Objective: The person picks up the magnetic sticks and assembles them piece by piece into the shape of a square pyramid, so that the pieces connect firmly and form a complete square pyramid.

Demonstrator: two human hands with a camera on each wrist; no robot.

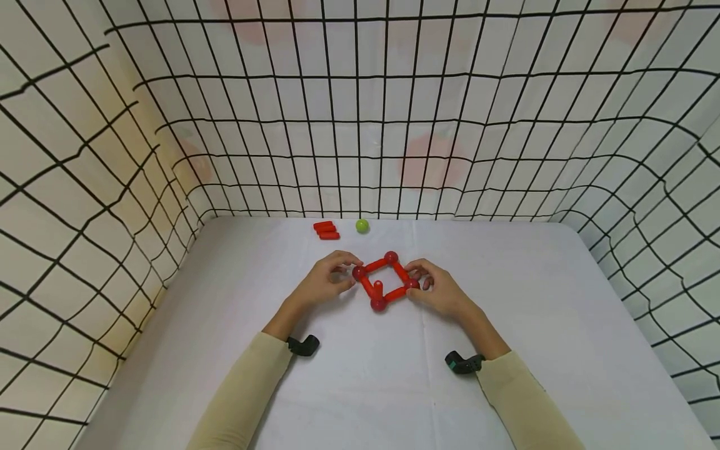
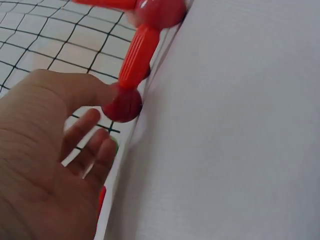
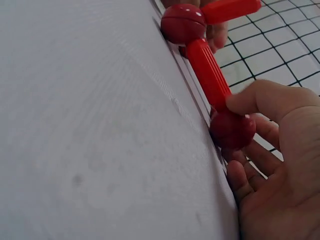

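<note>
On the white table lies a four-sided toy frame (image 1: 398, 271) of red rods joined by a dark red ball at each corner. A short rod (image 1: 379, 288) stands up from the near ball (image 1: 379, 304). My left hand (image 1: 326, 278) pinches the left corner ball (image 2: 121, 106) between thumb and forefinger; its other fingers curl loosely below in the left wrist view. At the opposite corner my right hand (image 1: 441, 290) grips the right ball (image 3: 233, 131), thumb by the rod's end, fingers partly hidden behind.
Several loose red rods (image 1: 326, 230) lie at the table's back edge, beside a green ball (image 1: 362, 226). Black netting (image 1: 357, 120) over white walls encloses the back and sides of the white table (image 1: 360, 387).
</note>
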